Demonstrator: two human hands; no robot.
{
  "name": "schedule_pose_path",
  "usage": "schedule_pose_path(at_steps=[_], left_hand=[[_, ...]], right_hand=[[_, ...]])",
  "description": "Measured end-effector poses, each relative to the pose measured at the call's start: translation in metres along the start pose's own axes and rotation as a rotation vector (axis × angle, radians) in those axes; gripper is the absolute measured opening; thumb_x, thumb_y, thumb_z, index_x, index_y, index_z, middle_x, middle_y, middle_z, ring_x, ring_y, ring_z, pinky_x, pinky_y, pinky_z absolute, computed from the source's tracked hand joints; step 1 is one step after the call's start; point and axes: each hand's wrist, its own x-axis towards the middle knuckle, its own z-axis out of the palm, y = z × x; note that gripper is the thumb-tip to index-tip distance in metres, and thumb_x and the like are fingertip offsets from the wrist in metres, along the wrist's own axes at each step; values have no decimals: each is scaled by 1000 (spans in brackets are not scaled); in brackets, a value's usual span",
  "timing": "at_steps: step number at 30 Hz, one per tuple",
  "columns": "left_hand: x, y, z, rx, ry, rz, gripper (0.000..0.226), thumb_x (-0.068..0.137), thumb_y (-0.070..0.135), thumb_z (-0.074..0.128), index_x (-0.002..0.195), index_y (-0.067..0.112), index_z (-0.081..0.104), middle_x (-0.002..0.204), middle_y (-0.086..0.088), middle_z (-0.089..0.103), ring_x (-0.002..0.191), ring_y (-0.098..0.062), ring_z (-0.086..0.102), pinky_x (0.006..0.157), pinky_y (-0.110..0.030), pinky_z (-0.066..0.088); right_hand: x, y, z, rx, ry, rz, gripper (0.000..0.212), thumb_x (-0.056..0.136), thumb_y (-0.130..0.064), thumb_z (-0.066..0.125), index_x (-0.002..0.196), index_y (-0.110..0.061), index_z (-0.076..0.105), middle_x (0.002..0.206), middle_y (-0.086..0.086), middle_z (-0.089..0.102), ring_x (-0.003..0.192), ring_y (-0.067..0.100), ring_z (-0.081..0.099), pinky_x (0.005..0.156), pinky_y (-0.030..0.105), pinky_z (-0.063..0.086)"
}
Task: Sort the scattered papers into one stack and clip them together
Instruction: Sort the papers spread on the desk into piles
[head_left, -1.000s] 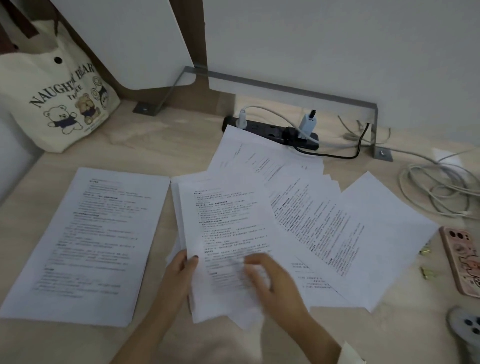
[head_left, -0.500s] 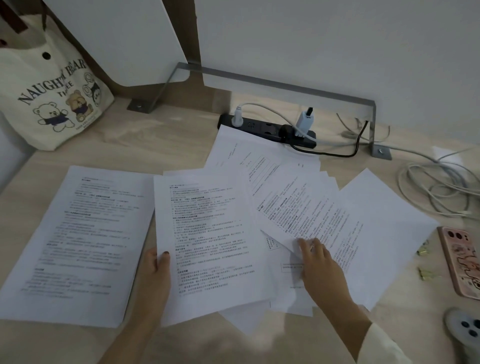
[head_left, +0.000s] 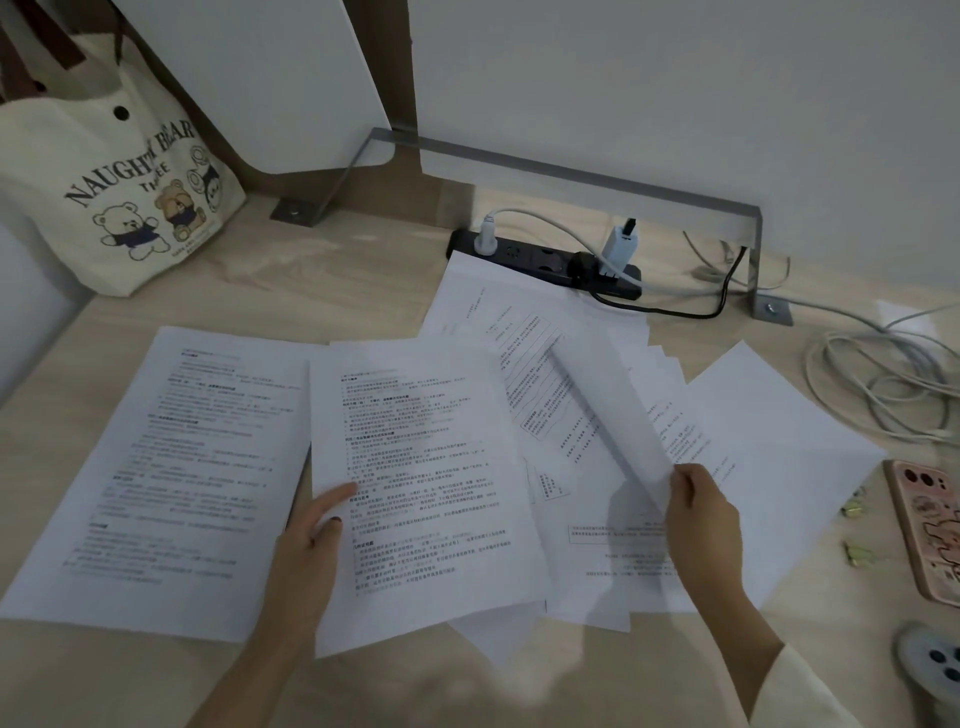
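Printed white papers lie spread over the wooden desk. One sheet (head_left: 156, 467) lies flat and alone at the left. My left hand (head_left: 311, 540) holds the left edge of a middle sheet (head_left: 426, 499), thumb on top. My right hand (head_left: 701, 514) pinches the near edge of a lifted sheet (head_left: 618, 410), which is raised and seen nearly edge-on above the fanned pile (head_left: 769, 441) on the right. Two small gold binder clips (head_left: 857, 553) lie on the desk right of the pile.
A cream tote bag (head_left: 114, 192) stands at the back left. A black power strip (head_left: 545, 260) with plugs lies behind the papers, and coiled grey cables (head_left: 883, 384) sit at the back right. A pink phone (head_left: 930, 530) and a grey controller (head_left: 935, 665) lie at the right edge.
My left hand slid the middle sheet leftward, toward the sheet on the left. My right hand moved right across the fanned pile and lifted one sheet off it.
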Motion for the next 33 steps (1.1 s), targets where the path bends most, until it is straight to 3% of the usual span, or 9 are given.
schedule_pose_path(at_steps=[7,11,14,17,20,23,26,29,33], left_hand=[[-8,2,2,2,-105,-51,41,93,-4,39,123,20,55,123,6,47,110,-12,46,95,-24,34],[-16,6,8,-90,-106,-48,24,93,7,46,108,20,60,104,13,58,92,1,54,71,-9,41],[-19,8,14,-149,-83,-111,18,93,23,48,100,23,64,99,13,63,92,-5,59,69,-18,45],[-20,9,19,-204,-111,-154,26,92,37,45,98,26,67,97,9,68,89,-12,65,71,-26,50],[-17,6,22,-153,-134,-121,19,90,38,48,98,32,64,94,7,71,90,-13,67,74,-28,52],[-12,0,24,-112,-77,-115,15,92,20,53,91,32,60,92,7,67,92,-18,63,71,-29,49],[-11,-3,24,-124,-35,-121,16,93,19,49,106,25,57,95,10,63,91,-12,61,70,-25,46],[-9,-4,23,-143,12,-80,24,94,19,47,117,27,50,99,14,60,96,-12,59,77,-26,45],[-8,-2,18,-130,59,17,35,94,14,48,125,31,44,116,10,57,109,-11,53,93,-31,39]], right_hand=[[-23,-61,-4,160,-76,-170,20,97,-20,36,95,-15,56,77,5,62,64,14,53,55,25,38],[-54,-91,26,81,-216,-338,18,98,-24,37,96,-19,54,63,-6,53,53,5,47,48,16,31],[-81,-105,55,24,-332,-451,20,98,-26,37,101,-17,54,62,-7,47,49,3,40,47,14,28],[-100,-115,73,43,-494,-486,25,98,-30,36,106,-16,55,82,1,64,70,15,58,60,22,42],[-102,-112,75,138,-668,-508,29,97,-34,38,111,-20,59,107,-1,67,95,12,60,83,25,47],[-71,-91,62,162,-468,-413,25,95,-28,46,116,-21,58,119,-5,60,108,10,55,86,19,40],[-23,-54,40,-76,-233,-303,37,90,-22,52,127,-17,48,136,4,46,123,21,45,93,27,38],[3,-23,25,-434,-323,-328,59,88,-27,54,140,-18,28,150,9,25,133,27,34,105,33,35],[0,-9,33,-644,-337,-455,60,78,-23,63,129,-17,32,127,15,47,102,28,60,65,31,55]])
